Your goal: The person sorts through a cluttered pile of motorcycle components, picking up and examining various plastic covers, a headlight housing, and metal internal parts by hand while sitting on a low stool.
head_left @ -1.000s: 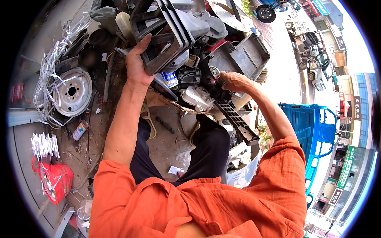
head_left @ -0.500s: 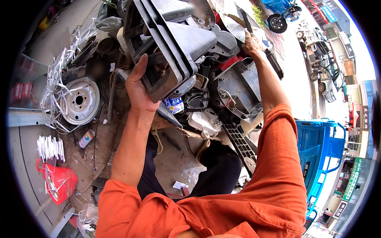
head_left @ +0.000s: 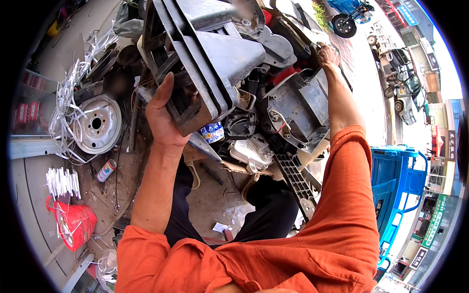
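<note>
My left hand (head_left: 163, 117) grips the near edge of a large black ribbed plastic part (head_left: 229, 53), with the thumb on its side and the fingers hidden beneath. The part stands tilted over a heap of scrap plastic. Further right, my right hand (head_left: 328, 54) is closed at the far right side of the heap, beside a pale panel (head_left: 316, 36); what its fingers hold is hidden. Between my arms lie a grey plastic housing (head_left: 305, 105), a white plastic part (head_left: 251, 152), a black lattice strip (head_left: 293, 178) and a blue-and-white container (head_left: 212, 132).
To the left are a white wheel rim (head_left: 100, 124), tangled white strapping (head_left: 63, 107), a spray can (head_left: 106, 170) and a red bucket (head_left: 78, 224). A blue cargo vehicle (head_left: 398, 183) stands to the right. My knees (head_left: 271, 202) are below the heap.
My right hand has moved to the right, and the pieces beside it have shifted that way. My left hand and the black ribbed part have moved slightly left and nearer.
</note>
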Motion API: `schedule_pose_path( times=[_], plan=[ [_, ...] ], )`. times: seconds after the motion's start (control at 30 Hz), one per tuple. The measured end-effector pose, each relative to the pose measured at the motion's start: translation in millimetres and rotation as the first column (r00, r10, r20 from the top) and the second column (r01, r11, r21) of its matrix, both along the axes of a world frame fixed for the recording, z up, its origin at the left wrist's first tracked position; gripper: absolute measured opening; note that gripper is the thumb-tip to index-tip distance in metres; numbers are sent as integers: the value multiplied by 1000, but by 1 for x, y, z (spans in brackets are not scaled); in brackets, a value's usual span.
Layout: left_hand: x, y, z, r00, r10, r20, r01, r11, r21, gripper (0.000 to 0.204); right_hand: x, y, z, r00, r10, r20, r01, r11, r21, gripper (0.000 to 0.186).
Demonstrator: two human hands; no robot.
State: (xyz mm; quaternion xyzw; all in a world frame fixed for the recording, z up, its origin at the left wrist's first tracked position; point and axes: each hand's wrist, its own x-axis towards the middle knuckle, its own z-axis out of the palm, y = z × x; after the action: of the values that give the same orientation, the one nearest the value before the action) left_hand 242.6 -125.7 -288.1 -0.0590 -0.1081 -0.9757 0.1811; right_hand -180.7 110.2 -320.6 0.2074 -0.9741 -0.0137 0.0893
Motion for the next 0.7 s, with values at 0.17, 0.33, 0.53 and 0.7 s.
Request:
schedule_pose_path(
  times=[0.17,0.33,0.53,0.7],
  plan=[
    [3,-8,-12,999,-22,-49,23,1000,5,36,46,-17,-17,998,-27,-58,25,999,-36,31],
    [2,-5,-7,1000,5,-10,-4,999,52,39,45,-48,-20,731,156,664,112,933,-343,62],
    [-5,-1,-3,999,-23,-44,29,991,133,36,78,-56,-2,640,266,721,125,890,-439,97],
    [0,-5,1,998,38,43,-42,994,104,36,113,-68,32,615,204,762,138,923,-359,76]
  ],
)
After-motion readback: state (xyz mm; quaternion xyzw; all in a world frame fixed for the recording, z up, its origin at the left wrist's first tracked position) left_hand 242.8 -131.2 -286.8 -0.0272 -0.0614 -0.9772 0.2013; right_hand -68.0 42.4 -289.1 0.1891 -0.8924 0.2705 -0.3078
